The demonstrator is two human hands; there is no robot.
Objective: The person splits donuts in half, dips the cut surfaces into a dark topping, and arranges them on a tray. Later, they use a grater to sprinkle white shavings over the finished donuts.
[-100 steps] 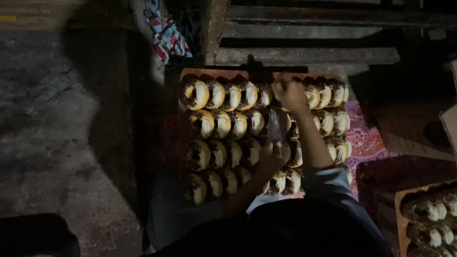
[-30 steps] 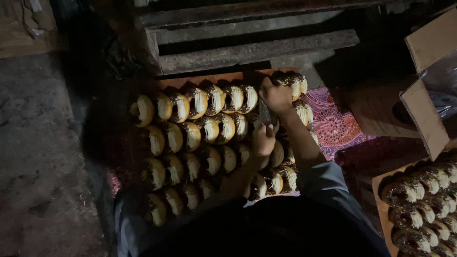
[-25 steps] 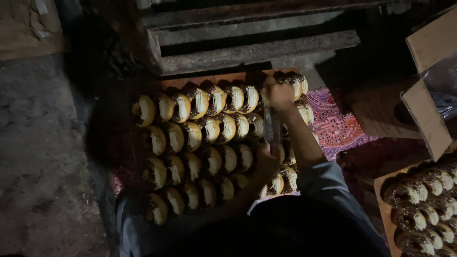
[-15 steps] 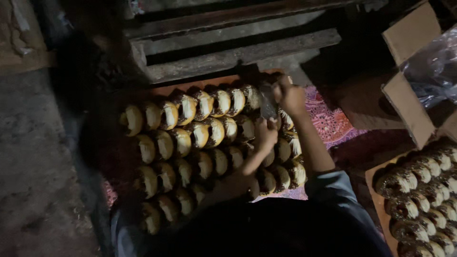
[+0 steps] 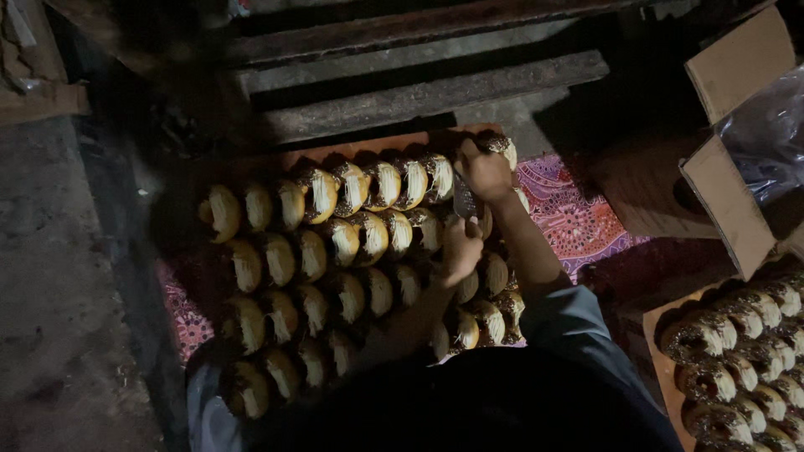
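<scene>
Obs., head view, L to R.

Bare floor [image 5: 59, 276] at far L, dim. Next, your tray [image 5: 285, 157] of glazed doughnuts [image 5: 335, 243], stood on edge in tight rows, w/ pale icing stripes; tray sits on a patterned cloth [image 5: 569, 218], a wooden pallet [image 5: 419, 92] just beyond it.

Your left hand [image 5: 459, 251] is mid-tray, fingers curled down among the doughnuts. Can't tell if it actually grips one or only steadies the row (too dark).

Your right hand [image 5: 484, 172] is at the far R corner of the tray, fingers closed round a slim, greyish object [image 5: 463, 199] hanging below the fist. Its kind isn't readable; prob. a tool or bag.

Further R: open cardboard box [image 5: 737, 176] w/ clear plastic liner, and a second tray [image 5: 737, 351] of darker doughnuts, cut off by the frame edge.

Risks (judgement):
- Rows lean on each other; nudge one w/ your left hand and neighbours may topple.
- Sleeve or forearm crossing the near rows could smear icing.
- Poor light means misjudged reach.

Hidden: near edge of tray is behind your dark torso; R-side doughnuts partly behind your forearm.
</scene>
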